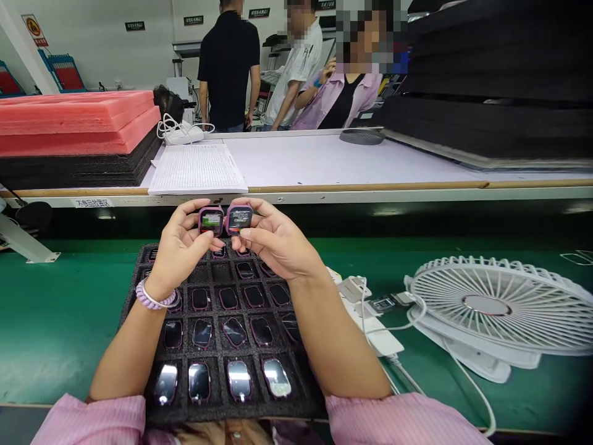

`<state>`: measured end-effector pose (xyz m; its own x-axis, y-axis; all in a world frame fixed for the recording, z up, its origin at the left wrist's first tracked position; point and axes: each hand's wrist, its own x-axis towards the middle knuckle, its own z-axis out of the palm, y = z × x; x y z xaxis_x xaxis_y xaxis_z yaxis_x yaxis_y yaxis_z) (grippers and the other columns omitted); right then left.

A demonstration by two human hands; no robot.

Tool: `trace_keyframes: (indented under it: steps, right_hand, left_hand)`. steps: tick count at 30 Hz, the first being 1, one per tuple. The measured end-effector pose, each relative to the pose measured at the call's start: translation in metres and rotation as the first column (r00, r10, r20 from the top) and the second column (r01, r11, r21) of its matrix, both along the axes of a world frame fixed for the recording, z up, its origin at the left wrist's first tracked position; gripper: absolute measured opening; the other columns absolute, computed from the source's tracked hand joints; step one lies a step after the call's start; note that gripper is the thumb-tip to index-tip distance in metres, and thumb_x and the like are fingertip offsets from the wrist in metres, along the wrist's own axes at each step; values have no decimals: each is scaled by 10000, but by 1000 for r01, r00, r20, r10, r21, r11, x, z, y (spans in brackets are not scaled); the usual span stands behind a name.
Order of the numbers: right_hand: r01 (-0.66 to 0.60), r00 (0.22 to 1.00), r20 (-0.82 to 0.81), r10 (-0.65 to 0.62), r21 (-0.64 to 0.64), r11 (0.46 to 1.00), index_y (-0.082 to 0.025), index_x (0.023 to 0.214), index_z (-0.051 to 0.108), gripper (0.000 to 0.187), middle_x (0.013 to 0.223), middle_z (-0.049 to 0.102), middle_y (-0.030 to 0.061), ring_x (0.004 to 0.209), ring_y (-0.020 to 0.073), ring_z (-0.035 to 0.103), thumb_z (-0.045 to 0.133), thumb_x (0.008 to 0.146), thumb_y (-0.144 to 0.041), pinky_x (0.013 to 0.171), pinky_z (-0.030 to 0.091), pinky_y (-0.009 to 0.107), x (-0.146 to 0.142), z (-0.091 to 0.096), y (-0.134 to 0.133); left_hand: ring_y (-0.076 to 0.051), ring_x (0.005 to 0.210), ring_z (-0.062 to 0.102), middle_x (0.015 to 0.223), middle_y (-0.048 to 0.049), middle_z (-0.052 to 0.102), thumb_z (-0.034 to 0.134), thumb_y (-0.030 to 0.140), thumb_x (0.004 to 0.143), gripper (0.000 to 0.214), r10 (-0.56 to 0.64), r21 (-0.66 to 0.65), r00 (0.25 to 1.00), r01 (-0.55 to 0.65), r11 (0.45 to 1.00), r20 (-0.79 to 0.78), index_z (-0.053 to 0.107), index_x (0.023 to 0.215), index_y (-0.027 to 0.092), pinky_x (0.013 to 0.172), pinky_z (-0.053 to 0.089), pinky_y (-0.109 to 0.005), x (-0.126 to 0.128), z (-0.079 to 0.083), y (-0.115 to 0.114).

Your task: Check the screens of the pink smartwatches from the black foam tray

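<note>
Two smartwatch bodies with purple cases are held side by side above the far end of a black foam tray [185, 410]. My left hand [183, 241] pinches the left smartwatch [212, 220], whose lit screen shows a green patch. Gripped between thumb and fingers of my right hand [282, 241] is the right smartwatch [239, 219], its screen lit with small text I cannot read. Below them, the tray's square pockets hold several more smartwatches [239, 378] with mostly dark, reflective screens. My forearms hide parts of the tray's sides.
A white fan [486, 304] and a power strip [380, 337] with cables lie right of the tray on the green table [60, 321]. Ahead, a raised shelf [296, 162] bears paper sheets [199, 168], pink foam [74, 117] and black foam stacks [500, 86]. Three people stand beyond.
</note>
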<state>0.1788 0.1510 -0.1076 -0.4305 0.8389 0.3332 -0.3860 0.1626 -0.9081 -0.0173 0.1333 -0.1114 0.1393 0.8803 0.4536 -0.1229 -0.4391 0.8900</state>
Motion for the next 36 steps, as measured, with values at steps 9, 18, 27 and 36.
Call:
trace_keyframes:
  steps: [9,18,27,36]
  right_hand:
    - [68,997,-37,-68,7,998,-212,1178,595,502,914,642,-12,605,91,596,904,820,-383,553,509,221,-6,-5,2]
    - [86,995,-54,-86,-4,996,-220,1156,584,546,942,651,-12,610,89,581,938,766,-366,572,520,217,-9,-5,1]
    - [73,997,-41,-72,37,997,-213,1177,568,486,929,644,-15,627,92,590,841,775,-239,599,521,230,-8,-5,2]
    - [13,993,-121,-12,2,1000,-234,1238,599,452,952,670,10,676,126,654,815,920,-472,613,551,253,-10,-12,10]
  left_hand:
    - [-132,694,772,1047,-43,749,740,272,885,433,-28,-29,999,28,999,28,580,1280,197,675,690,-224,1,-1,-2]
    - [-142,690,782,1020,-24,744,722,247,876,402,-40,-21,997,42,999,65,600,1255,191,669,690,-216,1,-1,0]
    - [-147,689,782,1027,-17,743,678,177,808,443,-34,-43,997,37,998,64,603,1244,194,663,693,-231,1,1,0]
    - [-140,682,777,1020,-19,744,692,194,785,469,-44,-83,995,52,995,93,596,1243,182,662,688,-229,-3,2,5]
